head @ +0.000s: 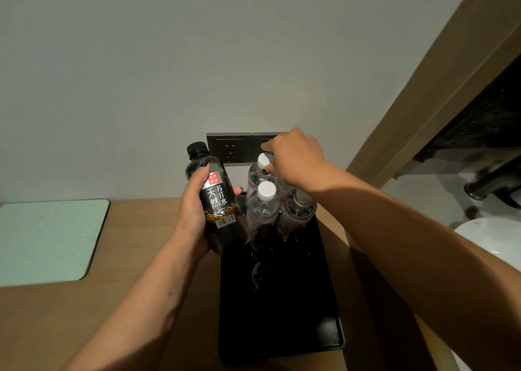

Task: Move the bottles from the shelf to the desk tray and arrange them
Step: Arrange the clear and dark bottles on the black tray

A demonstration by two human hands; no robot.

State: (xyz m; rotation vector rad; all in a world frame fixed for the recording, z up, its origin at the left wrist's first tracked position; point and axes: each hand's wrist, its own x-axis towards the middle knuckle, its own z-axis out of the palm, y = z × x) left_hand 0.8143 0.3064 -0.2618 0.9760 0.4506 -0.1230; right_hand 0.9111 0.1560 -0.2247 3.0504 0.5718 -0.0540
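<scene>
A black tray [282, 314] lies on the wooden desk [127, 314] against the wall. Three clear water bottles stand upright at its far end: a rear one with a white cap [264, 160], a front one with a white cap [265, 201], and a third [300, 210] partly under my right wrist. My right hand [296, 159] reaches over them, with thumb and index finger pinched around the rear bottle's cap. My left hand [194, 210] grips a black soda-water bottle [215, 198], upright and slightly tilted, just left of the tray's far end.
A pale green mat [48, 241] lies on the desk to the left. A dark socket panel [229, 148] sits on the wall behind the bottles. A wooden panel [423, 102] rises on the right, with a white round object [493, 238] below it.
</scene>
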